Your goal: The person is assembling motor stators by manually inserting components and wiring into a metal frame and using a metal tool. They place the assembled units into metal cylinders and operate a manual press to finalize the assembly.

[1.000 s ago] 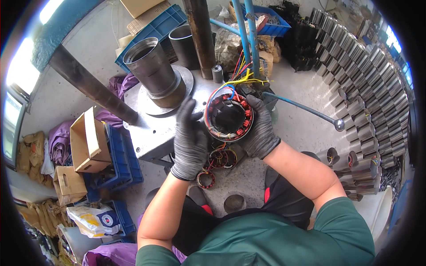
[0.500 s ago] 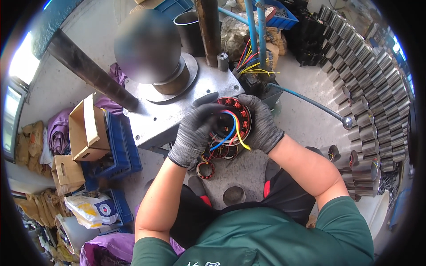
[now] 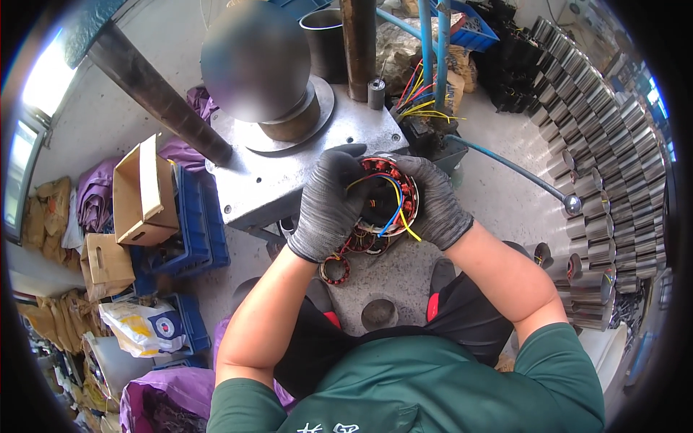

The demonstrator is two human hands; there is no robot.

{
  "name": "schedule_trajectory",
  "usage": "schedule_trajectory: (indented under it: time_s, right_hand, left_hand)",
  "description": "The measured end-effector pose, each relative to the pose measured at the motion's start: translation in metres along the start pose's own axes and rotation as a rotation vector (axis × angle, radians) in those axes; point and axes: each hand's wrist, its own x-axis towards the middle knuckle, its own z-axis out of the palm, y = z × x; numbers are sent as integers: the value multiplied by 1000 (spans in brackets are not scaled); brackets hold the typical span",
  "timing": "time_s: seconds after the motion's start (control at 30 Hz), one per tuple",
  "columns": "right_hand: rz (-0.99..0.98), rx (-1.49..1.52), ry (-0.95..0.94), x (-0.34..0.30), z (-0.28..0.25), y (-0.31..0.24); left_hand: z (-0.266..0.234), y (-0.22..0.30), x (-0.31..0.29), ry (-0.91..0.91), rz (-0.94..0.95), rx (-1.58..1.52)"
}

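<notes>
A motor stator (image 3: 410, 189), a ring with red windings inside, is held up between my gloved hands in front of the metal press table. Blue, yellow and red lead wires (image 3: 399, 198) curve across its opening, the yellow end sticking out at the lower right. My right hand (image 3: 437, 203) is wrapped round the stator's right side. On the left side, my left hand (image 3: 328, 204) is closed at the rim and at the start of the wires; its fingertips are partly hidden. Below the hands, more stators (image 3: 334, 270) with red windings sit close together.
The metal press table (image 3: 281, 177) carries a round steel base (image 3: 292, 130) and thick posts. A blue lever (image 3: 516, 169) with a ball end reaches right. Stacked metal cylinders (image 3: 628, 166) line the right side. Cardboard boxes (image 3: 148, 195) and blue crates (image 3: 191, 245) stand left.
The wires have been bent in from a looser loop and now follow the ring's inside more closely. My left hand's fingers have drawn in toward the rim. The view has shifted slightly.
</notes>
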Motion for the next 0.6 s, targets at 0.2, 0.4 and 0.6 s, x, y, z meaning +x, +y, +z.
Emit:
schedule_trajectory:
  time_s: [0.2, 0.4, 0.6]
  right_hand:
    - [13, -88, 20, -1, -6, 11]
    - [23, -73, -6, -1, -12, 16]
    - [29, 2, 35, 6, -20, 9]
  left_hand:
    - [-1, 12, 7, -15, -172, 62]
    - [3, 20, 12, -12, -173, 303]
    - [4, 20, 9, 10, -117, 45]
